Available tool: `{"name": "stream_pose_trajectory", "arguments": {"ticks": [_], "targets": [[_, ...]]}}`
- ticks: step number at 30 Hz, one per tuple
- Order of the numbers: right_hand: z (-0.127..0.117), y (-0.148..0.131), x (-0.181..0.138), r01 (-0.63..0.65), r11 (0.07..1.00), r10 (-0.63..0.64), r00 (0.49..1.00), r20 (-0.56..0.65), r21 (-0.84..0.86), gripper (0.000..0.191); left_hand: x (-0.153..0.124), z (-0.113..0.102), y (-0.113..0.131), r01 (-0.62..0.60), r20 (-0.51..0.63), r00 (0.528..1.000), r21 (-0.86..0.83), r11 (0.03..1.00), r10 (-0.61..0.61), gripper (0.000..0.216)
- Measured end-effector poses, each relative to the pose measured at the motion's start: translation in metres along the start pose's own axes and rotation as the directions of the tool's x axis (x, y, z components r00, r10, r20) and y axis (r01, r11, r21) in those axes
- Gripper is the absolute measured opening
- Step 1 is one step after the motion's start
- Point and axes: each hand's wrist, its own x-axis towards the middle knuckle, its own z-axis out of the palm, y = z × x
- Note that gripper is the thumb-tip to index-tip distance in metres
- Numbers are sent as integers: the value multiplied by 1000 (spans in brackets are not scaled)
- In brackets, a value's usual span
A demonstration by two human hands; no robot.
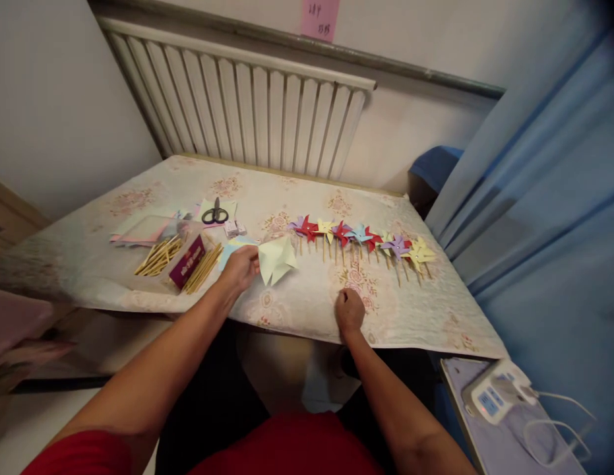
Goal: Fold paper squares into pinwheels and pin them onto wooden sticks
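So the left hand (241, 267) has its fingers curled in, basically closed, pinching the left side of a piece of pale green paper (277, 258). That paper sits over the table (307, 310) right around the middle, sticking out to the right of the fingertips, with a narrow notch showing in its lower edge. Can't really tell whether it's touching the cloth or held a bit above it. The right hand (350, 310) is balled up into a fist near the front edge, fingers folded into the palm, well apart from the paper. No clue if something small is tucked in there, the fingers cover it. Just behind the left hand there's some light blue paper (231, 251) partly hidden by it, and to its left a clear plastic box (151, 282) with a bunch of thin sticks (161, 256), a purple label (192, 259) on its side and more loose sticks (204, 269) right beside it. Further back, black-handled scissors (215, 213) lie on some paper sheets, with a little white box (234, 228) near them. Over on the right, past both hands, a row of finished pinwheels (360, 236) lies across the cloth in red, yellow, purple and blue, sticks pointing toward the person.
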Motion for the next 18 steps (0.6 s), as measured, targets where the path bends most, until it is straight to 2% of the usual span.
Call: {"name": "stream_pose_trajectory", "arguments": {"ticks": [3,5,8,10,13,15,18], "targets": [[1,2,1,9,1000,-9,1000,-3,4,27,-11,22,-35,201,135,973,-92,975,-188,13],[1,2,2,8,1000,-8,1000,0,-8,27,-16,35,-60,302,198,938,-58,951,-286,15],[0,1,3,8,1000,-7,1000,13,-25,27,-17,49,-91,436,209,875,57,898,-438,11],[-1,1,3,4,1000,-4,1000,18,-28,27,-14,52,-103,462,191,864,73,884,-467,16],[-1,1,3,-2,1000,3,1000,20,-22,27,-12,51,-106,457,149,874,76,886,-463,28],[-1,1,3,-8,1000,9,1000,21,-16,27,-13,47,-103,414,138,894,107,904,-426,32],[-1,1,4,-11,1000,11,999,30,-10,27,-17,42,-100,297,170,922,266,917,-348,28]]}}
